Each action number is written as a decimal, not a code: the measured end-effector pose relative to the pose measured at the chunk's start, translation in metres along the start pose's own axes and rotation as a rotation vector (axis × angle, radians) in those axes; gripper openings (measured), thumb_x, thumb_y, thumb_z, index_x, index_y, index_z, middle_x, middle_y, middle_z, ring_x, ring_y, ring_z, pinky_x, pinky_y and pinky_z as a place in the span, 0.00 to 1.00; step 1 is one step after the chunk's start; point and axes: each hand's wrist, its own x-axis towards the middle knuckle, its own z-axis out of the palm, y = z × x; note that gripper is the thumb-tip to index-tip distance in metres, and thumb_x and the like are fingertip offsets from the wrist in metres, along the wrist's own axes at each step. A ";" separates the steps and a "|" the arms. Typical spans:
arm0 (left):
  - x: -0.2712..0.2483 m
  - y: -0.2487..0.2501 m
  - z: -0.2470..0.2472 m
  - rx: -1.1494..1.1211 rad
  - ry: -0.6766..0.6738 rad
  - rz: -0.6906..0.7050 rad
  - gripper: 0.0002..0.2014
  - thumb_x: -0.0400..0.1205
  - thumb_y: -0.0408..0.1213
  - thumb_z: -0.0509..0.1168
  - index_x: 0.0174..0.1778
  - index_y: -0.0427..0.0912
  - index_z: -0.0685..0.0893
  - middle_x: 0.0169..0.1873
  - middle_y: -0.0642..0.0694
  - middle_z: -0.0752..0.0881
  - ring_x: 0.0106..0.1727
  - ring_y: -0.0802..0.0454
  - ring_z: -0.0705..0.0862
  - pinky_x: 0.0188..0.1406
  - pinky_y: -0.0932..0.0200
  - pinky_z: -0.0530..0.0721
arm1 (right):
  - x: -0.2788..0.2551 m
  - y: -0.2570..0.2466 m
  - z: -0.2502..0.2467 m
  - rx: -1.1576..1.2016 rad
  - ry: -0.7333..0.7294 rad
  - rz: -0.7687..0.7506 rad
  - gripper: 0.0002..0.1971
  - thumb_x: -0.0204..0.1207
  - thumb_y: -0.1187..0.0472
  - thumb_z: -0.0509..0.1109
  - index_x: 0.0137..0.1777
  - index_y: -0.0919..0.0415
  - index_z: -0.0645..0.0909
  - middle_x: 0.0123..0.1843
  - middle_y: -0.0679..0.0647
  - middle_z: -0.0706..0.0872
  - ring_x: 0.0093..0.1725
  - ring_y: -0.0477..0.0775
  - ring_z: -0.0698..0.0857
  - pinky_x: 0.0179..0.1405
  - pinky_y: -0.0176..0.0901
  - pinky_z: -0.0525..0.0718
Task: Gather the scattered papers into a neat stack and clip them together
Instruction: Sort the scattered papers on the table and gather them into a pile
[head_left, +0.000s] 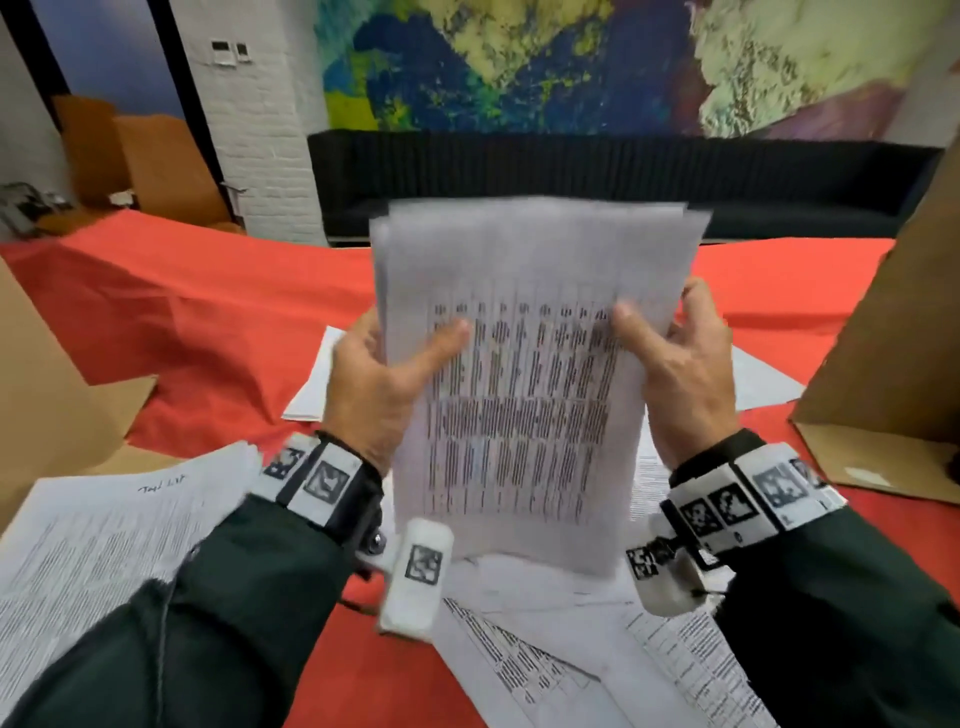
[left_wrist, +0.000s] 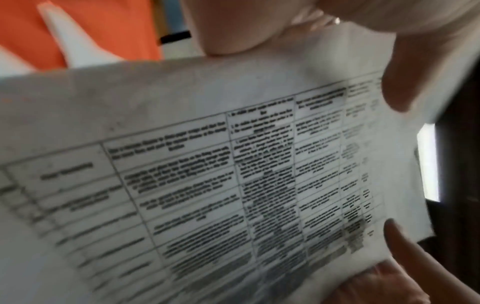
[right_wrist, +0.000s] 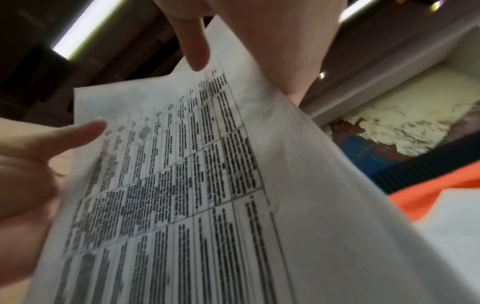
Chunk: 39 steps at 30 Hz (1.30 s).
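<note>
White printed sheets, a partial stack (head_left: 524, 374), being held upright over the red cloth (head_left: 182, 312), both hands gripping it. Left hand (head_left: 379, 384) clamping the 9 o'clock edge, right hand (head_left: 675, 374) the 3 o'clock edge, thumbs in front. Top edges looking uneven, so squaring seems underway. Loose sheets (head_left: 545, 649) lying at 6 o'clock, another pile (head_left: 104, 535) at 8 o'clock, still to gather. No clip showing; clipping not yet done.
</note>
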 end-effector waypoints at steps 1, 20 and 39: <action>-0.009 -0.006 0.000 0.039 -0.017 -0.061 0.25 0.68 0.50 0.85 0.55 0.40 0.90 0.49 0.40 0.94 0.49 0.47 0.93 0.55 0.43 0.91 | -0.008 0.009 -0.003 -0.019 -0.022 0.046 0.15 0.75 0.59 0.74 0.61 0.59 0.80 0.57 0.59 0.91 0.56 0.62 0.90 0.59 0.61 0.88; -0.004 0.002 0.018 0.089 0.091 0.076 0.14 0.72 0.44 0.83 0.47 0.40 0.92 0.45 0.46 0.95 0.46 0.47 0.94 0.48 0.52 0.92 | -0.007 0.005 0.007 -0.001 -0.035 0.017 0.08 0.83 0.60 0.61 0.60 0.52 0.74 0.57 0.53 0.85 0.58 0.55 0.85 0.67 0.65 0.84; 0.003 -0.025 -0.022 0.281 0.204 -0.181 0.15 0.71 0.51 0.82 0.48 0.50 0.91 0.49 0.48 0.94 0.52 0.45 0.93 0.61 0.40 0.89 | -0.024 0.051 -0.015 -0.403 -0.237 0.322 0.12 0.80 0.55 0.75 0.57 0.53 0.75 0.58 0.53 0.84 0.49 0.52 0.84 0.41 0.42 0.81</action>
